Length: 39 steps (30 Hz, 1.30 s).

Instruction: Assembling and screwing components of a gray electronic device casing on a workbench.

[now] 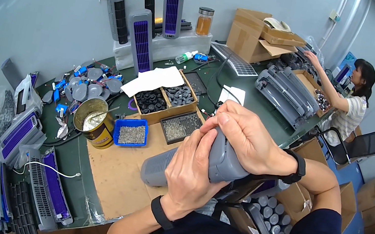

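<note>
A grey tower fan housing [227, 160] lies tilted across my front, its slotted end [157, 168] over the cardboard sheet on the bench. My left hand [195, 166] is closed round its middle, fingers wrapped over the top. Curled over the far upper end, my right hand [251, 141] grips the same housing with thumb and fingers drawn together. The fingertips of both hands nearly meet there. Whatever lies under the right fingers is hidden. A dark cable [217, 79] runs down close behind the right fingers.
Beyond my hands stand a divided box of black parts [169, 108], a blue tray of screws [130, 133] and a yellow-black can [102, 124]. Fan housings [284, 96] are stacked right, others [55, 184] left. A person [351, 100] works at the far right. Cylinders fill a carton [270, 214] beside me.
</note>
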Motion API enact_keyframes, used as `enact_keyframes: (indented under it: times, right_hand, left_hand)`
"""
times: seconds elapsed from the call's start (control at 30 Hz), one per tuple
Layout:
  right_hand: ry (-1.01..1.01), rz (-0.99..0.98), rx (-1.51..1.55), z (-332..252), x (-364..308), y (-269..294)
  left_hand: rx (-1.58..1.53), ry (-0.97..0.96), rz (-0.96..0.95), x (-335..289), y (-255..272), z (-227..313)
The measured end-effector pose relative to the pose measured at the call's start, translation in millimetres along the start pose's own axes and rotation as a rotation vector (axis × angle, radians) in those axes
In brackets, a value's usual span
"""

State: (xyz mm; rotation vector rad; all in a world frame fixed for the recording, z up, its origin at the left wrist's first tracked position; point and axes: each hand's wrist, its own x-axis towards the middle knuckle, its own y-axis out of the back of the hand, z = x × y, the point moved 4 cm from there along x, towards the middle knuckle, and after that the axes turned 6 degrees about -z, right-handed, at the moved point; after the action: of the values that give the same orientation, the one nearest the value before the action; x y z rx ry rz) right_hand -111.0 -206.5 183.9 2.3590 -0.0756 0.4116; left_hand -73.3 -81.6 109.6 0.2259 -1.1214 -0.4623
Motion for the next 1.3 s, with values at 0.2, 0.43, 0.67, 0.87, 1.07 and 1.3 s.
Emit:
enact_keyframes:
  times: [0.2, 0.43, 0.67, 0.87, 1.07, 1.3]
  right_hand:
    - [-0.031, -0.071, 0.009, 8.7, -0.2, 2.9]
    - [0.107, -0.008, -0.151, -1.1, 0.8, 1.3]
    - [0.084, -0.046, -0.061, 0.7, -0.8, -0.2]
    - [0.088, -0.139, -0.186, -14.7, 7.1, 5.0]
    - [0.422, 0.085, -0.085, 1.6, 23.1, 5.7]
    - [0.105, -0.497, 0.238, 60.2, 25.0, -105.4]
  left_hand:
    - [0.008, 0.004, -0.017, -1.0, -3.9, 2.2]
    - [0.080, -0.006, 0.010, -4.8, -1.1, 6.1]
    - [0.097, -0.031, 0.040, -2.6, -2.1, 6.2]
    - [-0.002, 0.002, 0.000, 4.4, 15.9, -7.1]
    - [-0.494, 0.260, 0.106, -0.4, 51.1, -53.9]
    - [-1.001, 0.644, 0.398, -57.4, 49.0, -79.4]
